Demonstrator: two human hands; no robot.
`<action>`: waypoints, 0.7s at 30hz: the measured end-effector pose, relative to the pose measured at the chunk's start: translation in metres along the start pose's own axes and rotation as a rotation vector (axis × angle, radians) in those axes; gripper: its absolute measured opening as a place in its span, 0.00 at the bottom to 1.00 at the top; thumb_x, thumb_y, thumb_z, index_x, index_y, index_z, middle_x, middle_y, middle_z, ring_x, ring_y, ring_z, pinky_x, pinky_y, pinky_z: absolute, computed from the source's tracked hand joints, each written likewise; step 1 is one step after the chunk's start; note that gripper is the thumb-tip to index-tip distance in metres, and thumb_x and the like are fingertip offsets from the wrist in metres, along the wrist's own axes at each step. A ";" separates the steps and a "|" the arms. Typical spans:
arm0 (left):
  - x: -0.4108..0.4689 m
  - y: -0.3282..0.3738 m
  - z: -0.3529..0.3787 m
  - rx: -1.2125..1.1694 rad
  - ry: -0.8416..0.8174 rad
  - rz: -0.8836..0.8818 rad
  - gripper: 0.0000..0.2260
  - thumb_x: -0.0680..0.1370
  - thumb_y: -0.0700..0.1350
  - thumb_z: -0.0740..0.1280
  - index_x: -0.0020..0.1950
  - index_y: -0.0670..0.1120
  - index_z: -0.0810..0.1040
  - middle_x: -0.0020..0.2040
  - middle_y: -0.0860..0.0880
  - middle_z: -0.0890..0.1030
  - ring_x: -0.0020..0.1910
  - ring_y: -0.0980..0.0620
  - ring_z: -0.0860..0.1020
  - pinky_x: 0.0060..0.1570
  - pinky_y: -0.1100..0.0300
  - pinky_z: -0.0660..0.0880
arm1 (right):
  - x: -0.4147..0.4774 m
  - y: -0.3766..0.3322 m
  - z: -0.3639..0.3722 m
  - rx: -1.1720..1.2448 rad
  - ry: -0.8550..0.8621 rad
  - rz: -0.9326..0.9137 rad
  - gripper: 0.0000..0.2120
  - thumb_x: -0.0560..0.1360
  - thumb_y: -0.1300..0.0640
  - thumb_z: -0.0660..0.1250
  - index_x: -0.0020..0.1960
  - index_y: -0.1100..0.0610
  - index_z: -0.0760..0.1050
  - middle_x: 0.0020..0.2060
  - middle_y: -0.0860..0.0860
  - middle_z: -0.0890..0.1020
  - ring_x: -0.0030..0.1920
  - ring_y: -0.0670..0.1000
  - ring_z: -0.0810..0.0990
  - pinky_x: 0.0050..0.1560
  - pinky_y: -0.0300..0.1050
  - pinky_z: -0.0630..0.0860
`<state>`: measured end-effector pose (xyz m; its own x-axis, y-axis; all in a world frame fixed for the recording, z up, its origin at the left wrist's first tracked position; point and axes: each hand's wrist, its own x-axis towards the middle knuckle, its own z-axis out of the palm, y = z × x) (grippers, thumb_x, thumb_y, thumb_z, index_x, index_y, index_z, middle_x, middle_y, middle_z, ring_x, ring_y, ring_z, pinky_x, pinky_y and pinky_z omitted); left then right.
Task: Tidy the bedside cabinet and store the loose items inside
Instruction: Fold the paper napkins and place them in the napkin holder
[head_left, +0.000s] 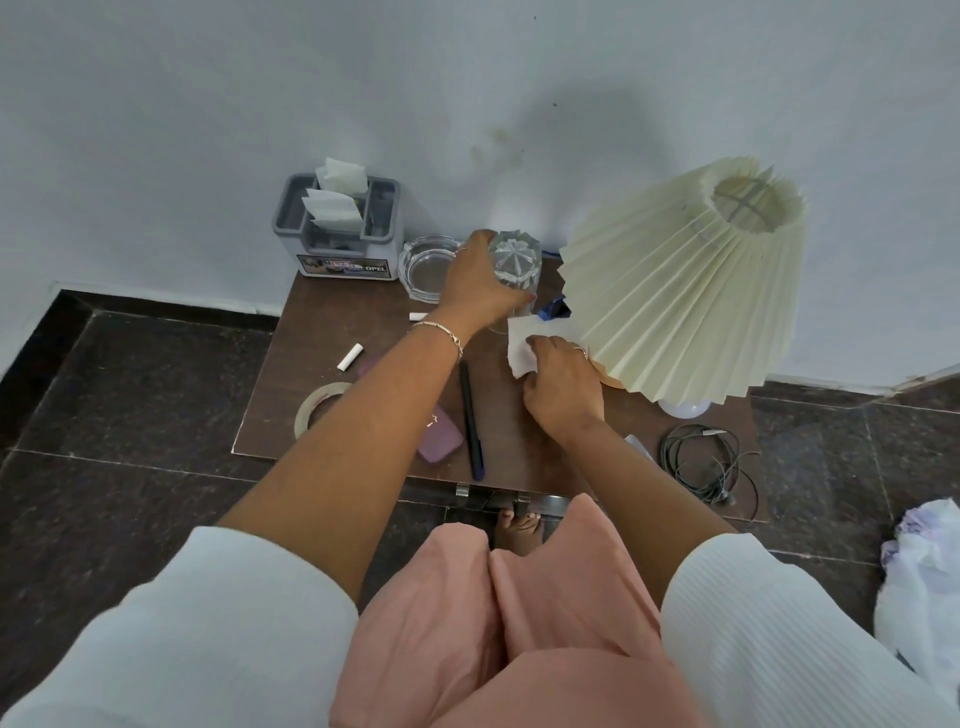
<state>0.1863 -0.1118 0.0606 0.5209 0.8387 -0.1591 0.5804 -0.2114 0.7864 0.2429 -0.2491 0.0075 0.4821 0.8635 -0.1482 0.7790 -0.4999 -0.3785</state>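
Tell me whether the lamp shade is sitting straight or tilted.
Tilted. The pleated lamp shade leans away from its white base, top opening angled right.

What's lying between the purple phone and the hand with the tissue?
A dark pen lies there on the cabinet top, between the purple phone and the right hand holding the tissue, seen in the head view.

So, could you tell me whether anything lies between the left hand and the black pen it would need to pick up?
Nothing visible blocks it, but the left hand is busy, wrapped around a glass tumbler. The black pen lies bare on the cabinet top, between the two forearms, beside a purple phone.
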 end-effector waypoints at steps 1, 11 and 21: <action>0.003 0.001 0.000 0.014 -0.019 -0.001 0.35 0.66 0.45 0.78 0.68 0.43 0.66 0.63 0.46 0.75 0.61 0.48 0.74 0.52 0.65 0.67 | 0.001 0.000 0.001 0.001 0.010 0.003 0.17 0.73 0.65 0.59 0.61 0.58 0.71 0.57 0.56 0.76 0.54 0.59 0.77 0.52 0.53 0.75; -0.001 -0.004 -0.008 0.025 0.036 0.021 0.31 0.65 0.49 0.79 0.64 0.45 0.72 0.58 0.49 0.79 0.55 0.52 0.77 0.47 0.66 0.68 | 0.000 0.000 0.001 -0.062 0.070 -0.061 0.15 0.74 0.68 0.59 0.59 0.60 0.75 0.53 0.57 0.78 0.53 0.59 0.77 0.49 0.53 0.76; -0.008 -0.008 -0.011 0.020 0.028 0.011 0.34 0.63 0.51 0.80 0.65 0.45 0.72 0.58 0.48 0.79 0.55 0.51 0.77 0.48 0.64 0.70 | -0.022 -0.004 0.001 -0.065 0.180 -0.123 0.12 0.74 0.65 0.61 0.56 0.61 0.77 0.51 0.57 0.79 0.50 0.58 0.77 0.46 0.51 0.75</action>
<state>0.1709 -0.1110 0.0623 0.5100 0.8498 -0.1334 0.5870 -0.2304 0.7761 0.2288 -0.2657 0.0118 0.4406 0.8955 0.0631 0.8580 -0.3995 -0.3229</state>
